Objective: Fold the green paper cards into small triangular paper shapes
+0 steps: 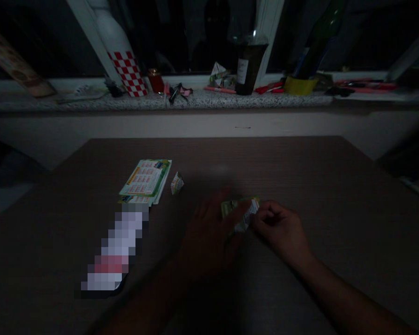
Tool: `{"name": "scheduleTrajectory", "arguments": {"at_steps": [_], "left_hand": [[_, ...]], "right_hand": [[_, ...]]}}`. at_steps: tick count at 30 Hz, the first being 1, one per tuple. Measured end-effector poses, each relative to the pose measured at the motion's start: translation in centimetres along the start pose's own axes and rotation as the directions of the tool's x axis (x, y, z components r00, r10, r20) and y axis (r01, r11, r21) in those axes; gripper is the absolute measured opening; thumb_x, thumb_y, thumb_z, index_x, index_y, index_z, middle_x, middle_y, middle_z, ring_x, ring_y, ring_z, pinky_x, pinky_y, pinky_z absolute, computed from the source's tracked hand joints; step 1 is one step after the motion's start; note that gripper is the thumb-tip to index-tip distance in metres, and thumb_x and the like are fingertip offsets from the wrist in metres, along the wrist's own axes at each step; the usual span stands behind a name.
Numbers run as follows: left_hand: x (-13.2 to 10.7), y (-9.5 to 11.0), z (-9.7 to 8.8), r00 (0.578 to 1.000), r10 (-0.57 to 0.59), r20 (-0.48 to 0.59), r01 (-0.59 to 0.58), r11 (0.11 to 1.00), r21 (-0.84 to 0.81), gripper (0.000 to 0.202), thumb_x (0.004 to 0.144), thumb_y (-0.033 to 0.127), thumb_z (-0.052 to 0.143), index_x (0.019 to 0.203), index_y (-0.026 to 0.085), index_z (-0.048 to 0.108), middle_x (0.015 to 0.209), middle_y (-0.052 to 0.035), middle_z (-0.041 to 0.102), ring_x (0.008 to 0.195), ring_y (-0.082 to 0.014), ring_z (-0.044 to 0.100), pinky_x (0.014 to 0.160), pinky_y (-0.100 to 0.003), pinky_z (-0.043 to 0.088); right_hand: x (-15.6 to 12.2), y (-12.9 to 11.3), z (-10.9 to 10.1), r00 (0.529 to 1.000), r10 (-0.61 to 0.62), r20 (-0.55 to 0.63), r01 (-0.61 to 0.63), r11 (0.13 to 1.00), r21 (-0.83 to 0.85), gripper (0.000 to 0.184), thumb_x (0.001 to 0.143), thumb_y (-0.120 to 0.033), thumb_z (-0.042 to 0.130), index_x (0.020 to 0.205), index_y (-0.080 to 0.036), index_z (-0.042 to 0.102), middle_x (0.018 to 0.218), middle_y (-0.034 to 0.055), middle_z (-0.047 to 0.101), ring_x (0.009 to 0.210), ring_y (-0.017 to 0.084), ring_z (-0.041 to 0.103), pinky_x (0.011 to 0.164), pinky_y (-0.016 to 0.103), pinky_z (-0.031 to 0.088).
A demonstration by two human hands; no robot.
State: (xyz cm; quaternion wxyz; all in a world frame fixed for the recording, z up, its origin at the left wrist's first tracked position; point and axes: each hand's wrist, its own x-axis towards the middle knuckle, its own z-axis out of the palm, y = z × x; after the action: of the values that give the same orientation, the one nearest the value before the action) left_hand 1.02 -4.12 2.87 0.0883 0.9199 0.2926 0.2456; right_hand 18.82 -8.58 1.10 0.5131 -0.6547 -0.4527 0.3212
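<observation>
A small folded printed paper (246,220), green and white, is between my two hands just above or on the dark wooden table. My left hand (207,232) is on its left side, with the index finger lying across it and the thumb at its lower edge. At the paper's right edge, my right hand (282,228) has thumb and fingertips pinched together. Left of my hands stands a little folded paper piece (177,183). Beyond it lies a stack of printed calendar cards (146,178), green-edged. Dim light blurs the fingers of my left hand.
A lit phone (120,251), its screen pixelated, lies below the cards. On the granite windowsill (195,99) stand a red-checked white bottle (127,70), a small red jar (155,81), a dark container (247,67), and a green bottle (314,46) in a yellow holder.
</observation>
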Motion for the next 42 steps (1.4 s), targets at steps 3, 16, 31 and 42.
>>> {"name": "scheduleTrajectory", "arguments": {"at_steps": [3,16,31,42], "left_hand": [[0.2,-0.7,-0.9,0.989,0.112,0.102,-0.118,0.991,0.056,0.048,0.083,0.025,0.061,0.129,0.031,0.051,0.153,-0.0079,0.027,0.140,-0.0315,0.023,0.109,-0.052,0.026],[0.5,-1.9,-0.4,0.884,0.217,0.415,-0.218,0.975,-0.045,0.029,0.084,0.018,0.060,0.112,0.025,0.062,0.128,-0.0046,0.059,0.122,-0.0214,0.049,0.110,-0.044,0.027],[0.5,-1.4,-1.3,0.905,0.194,0.378,-0.152,0.979,-0.137,0.021,0.087,0.021,0.057,0.107,0.025,0.064,0.111,-0.0033,0.065,0.110,-0.0187,0.055,0.103,-0.039,0.034],[0.7,-2.2,-1.5,0.902,0.136,0.411,-0.076,0.984,-0.160,0.016,0.089,0.019,0.051,0.095,0.022,0.066,0.094,-0.0016,0.067,0.094,-0.0174,0.058,0.094,-0.036,0.036]], "right_hand": [[0.2,0.2,-0.2,0.999,-0.019,0.033,0.018,1.000,0.022,0.009,0.068,-0.021,0.062,0.075,-0.017,0.057,0.054,-0.0077,0.047,0.049,0.007,0.044,0.050,0.019,0.039],[0.3,1.2,-1.0,0.950,-0.128,0.284,0.229,0.906,-0.356,0.054,0.078,-0.017,0.059,0.131,-0.022,0.049,0.072,-0.0022,0.069,0.063,0.015,0.065,0.065,0.028,0.053],[1.3,1.6,-1.5,0.761,-0.361,0.539,0.587,0.737,-0.334,0.016,0.080,-0.016,0.066,0.094,-0.022,0.070,0.099,0.0061,0.068,0.097,0.022,0.062,0.090,0.039,0.049],[1.0,1.1,-2.0,0.741,-0.337,0.580,0.603,0.714,-0.356,0.024,0.078,-0.016,0.067,0.100,-0.027,0.071,0.108,0.0060,0.063,0.108,0.024,0.055,0.095,0.042,0.044]]}}
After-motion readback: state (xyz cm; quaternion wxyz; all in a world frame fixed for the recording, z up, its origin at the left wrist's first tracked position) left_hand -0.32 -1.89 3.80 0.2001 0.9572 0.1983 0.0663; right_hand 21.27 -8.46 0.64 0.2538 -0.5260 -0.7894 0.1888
